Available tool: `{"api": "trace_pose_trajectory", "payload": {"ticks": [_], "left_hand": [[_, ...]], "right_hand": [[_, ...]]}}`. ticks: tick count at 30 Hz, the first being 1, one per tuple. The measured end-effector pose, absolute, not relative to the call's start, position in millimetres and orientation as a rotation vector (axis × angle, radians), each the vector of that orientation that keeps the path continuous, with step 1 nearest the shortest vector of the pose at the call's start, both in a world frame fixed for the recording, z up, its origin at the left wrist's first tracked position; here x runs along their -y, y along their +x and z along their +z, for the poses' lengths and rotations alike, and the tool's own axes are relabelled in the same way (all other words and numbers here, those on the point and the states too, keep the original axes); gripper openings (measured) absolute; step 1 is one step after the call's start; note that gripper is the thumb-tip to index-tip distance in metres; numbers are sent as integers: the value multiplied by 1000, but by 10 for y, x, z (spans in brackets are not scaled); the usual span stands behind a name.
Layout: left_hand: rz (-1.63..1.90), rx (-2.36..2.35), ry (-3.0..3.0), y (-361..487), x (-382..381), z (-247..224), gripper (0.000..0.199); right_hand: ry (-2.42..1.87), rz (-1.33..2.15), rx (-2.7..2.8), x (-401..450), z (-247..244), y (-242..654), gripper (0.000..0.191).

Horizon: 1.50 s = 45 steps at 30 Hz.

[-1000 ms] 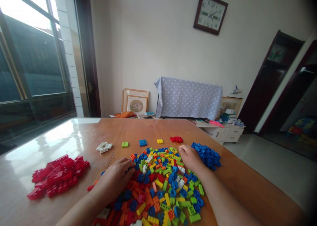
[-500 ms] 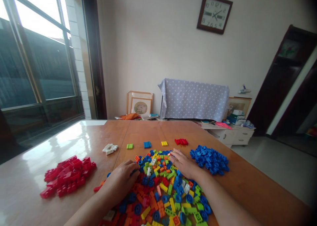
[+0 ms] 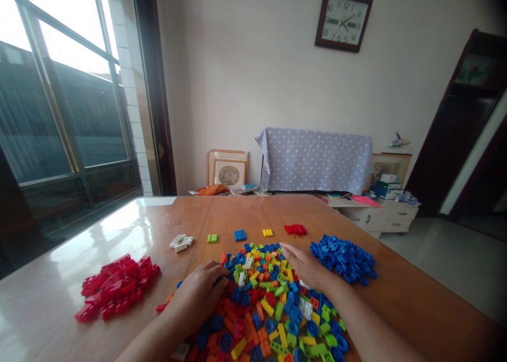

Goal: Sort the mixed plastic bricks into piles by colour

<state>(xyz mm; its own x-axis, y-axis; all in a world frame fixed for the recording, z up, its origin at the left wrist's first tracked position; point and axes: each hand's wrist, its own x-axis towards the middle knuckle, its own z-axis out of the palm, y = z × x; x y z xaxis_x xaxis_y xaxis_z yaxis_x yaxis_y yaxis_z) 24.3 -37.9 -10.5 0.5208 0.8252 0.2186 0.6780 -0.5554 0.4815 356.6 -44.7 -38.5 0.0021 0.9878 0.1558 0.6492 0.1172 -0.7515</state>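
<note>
A large heap of mixed toy building bricks [image 3: 269, 306] in orange, yellow, green, blue, red and white spreads over the table in front of me. My left hand [image 3: 206, 288] rests at the heap's left edge, fingers loosely bent with the thumb apart; nothing shows in it. Along the right edge lies my right hand [image 3: 303, 265], turned on its side with its fingers stretched toward the far end. No brick is visible in it. Just beyond it on the right sits a pile of blue bricks [image 3: 343, 259]. To the left is a pile of red bricks [image 3: 119, 285].
Behind the heap, small groups stand in a row: white pieces [image 3: 181, 242], green bricks [image 3: 212, 238], blue bricks [image 3: 240, 235], yellow bricks [image 3: 268, 233] and red bricks [image 3: 295, 229]. The wooden table [image 3: 190, 214] ends before a low white cabinet [image 3: 390, 216].
My right hand has turned more onto its side and drawn slightly right, its fingers closer together. The left hand stays about the same. The whole view has shifted a little.
</note>
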Motion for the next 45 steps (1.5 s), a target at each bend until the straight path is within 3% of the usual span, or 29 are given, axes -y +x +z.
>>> {"api": "trace_pose_trajectory", "payload": {"ticks": [12,19,25,36,45], "left_hand": [[711,-1206,2476,201,376,-104,27],[771,-1208,2473,129,320,-100,31],[774,-1234,2489,43,271,-87,34],[879,-1221,2459,-40,186,-177,37],[916,-1233,2456,-109,191,-138,35]], "right_hand": [[-1360,644,1433,489,-295,3703,63],[-1174,653,1131,607,31,3672,61],[-1301,694,1108,956,285,3614,59],[-1911,395,1314,1761,-664,3494,81],[-1952,406,1456,1492,-677,3285,83]]}}
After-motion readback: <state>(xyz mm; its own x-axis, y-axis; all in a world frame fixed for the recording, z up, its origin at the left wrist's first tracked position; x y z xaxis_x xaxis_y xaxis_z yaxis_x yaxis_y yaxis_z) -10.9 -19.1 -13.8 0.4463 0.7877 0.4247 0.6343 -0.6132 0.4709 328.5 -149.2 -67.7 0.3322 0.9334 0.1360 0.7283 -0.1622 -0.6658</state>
